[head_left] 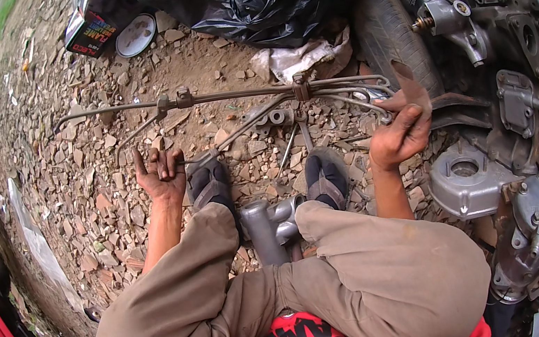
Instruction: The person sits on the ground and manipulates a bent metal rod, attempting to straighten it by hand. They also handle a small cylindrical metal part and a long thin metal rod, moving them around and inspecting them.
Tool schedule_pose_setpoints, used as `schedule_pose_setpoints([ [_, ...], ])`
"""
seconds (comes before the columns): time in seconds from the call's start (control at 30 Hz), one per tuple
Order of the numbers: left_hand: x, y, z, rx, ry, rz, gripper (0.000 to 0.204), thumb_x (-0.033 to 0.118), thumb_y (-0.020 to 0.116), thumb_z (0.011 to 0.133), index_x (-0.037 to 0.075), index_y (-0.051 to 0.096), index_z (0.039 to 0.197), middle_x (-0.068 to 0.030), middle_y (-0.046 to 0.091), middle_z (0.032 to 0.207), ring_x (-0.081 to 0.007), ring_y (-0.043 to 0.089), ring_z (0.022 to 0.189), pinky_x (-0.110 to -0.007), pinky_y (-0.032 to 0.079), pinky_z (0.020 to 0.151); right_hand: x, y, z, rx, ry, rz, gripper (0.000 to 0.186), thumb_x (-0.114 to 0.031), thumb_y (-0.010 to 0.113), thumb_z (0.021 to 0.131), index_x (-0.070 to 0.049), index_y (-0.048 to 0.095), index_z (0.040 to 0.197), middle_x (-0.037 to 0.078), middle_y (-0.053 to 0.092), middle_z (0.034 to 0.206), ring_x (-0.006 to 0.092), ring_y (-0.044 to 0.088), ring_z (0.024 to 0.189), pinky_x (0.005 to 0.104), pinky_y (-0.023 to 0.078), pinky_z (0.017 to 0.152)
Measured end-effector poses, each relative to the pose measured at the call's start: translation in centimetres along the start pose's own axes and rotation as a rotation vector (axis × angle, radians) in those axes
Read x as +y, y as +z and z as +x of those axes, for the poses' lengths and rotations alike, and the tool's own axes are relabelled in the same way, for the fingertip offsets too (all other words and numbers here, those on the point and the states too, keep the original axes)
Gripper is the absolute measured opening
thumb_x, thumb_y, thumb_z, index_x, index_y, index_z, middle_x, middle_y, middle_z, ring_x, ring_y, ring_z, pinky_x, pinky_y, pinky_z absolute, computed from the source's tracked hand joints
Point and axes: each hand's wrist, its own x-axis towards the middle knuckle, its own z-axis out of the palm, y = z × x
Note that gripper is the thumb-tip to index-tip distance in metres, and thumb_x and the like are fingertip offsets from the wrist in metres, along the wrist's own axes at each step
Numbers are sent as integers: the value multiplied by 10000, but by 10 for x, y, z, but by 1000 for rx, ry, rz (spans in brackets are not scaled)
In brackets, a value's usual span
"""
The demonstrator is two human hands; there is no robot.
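A bundle of thin metal pipes [233,94] with bent ends, joined by small clamps, spans the space between my hands above the stony ground. My left hand [162,176] is palm up at its left part, fingers curled against one bent pipe end. At the other side, my right hand [400,137] is closed, pinching a brown strip that looks like sandpaper [414,90]. A pipe end touches or lies right beside its fingers; which of the two I cannot tell.
Grey cast pipe pieces [262,233] lie between my feet. On the right stand a tyre [390,36], a grey metal housing [464,173] and other engine parts. A black plastic bag [257,1], a box [94,30] and a round lid [136,36] lie at the far side.
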Motion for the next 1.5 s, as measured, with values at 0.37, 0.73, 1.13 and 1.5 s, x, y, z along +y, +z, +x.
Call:
schedule_pose_setpoints([
  [0.37, 38, -14, 27, -291, 221, -193, 627, 625, 531, 906, 134, 406, 536, -19, 271, 413, -166, 286, 405, -375, 434, 822, 0, 1, 19, 90, 849, 1142, 312, -238, 387, 1057, -96, 462, 1325, -61, 332, 654, 85, 322, 613, 239, 352, 629],
  [0.73, 108, 52, 37, -702, 348, -51, 644, 660, 562, 868, 177, 411, 470, -1, 265, 373, -153, 316, 461, -420, 329, 1032, 1, 11, -22, 190, 1375, 1125, 268, -303, 394, 1056, -104, 516, 1186, -60, 319, 637, 54, 322, 549, 205, 335, 514],
  [1.13, 103, 71, 34, -725, 88, -368, 361, 392, 741, 809, 88, 547, 809, 3, 525, 654, -167, 548, 839, -412, 323, 1055, 3, 4, -23, 115, 1295, 1215, 437, -277, 341, 1063, -171, 345, 1487, -71, 276, 560, 46, 234, 432, 205, 273, 446],
  [1.5, 98, 83, 21, -628, -49, -414, 434, 358, 684, 850, 22, 554, 1092, -125, 569, 988, -298, 514, 1073, -494, 343, 1039, 5, 3, -23, 217, 1244, 1338, 394, -247, 313, 1063, -146, 421, 1428, -58, 286, 546, 53, 220, 400, 201, 264, 411],
])
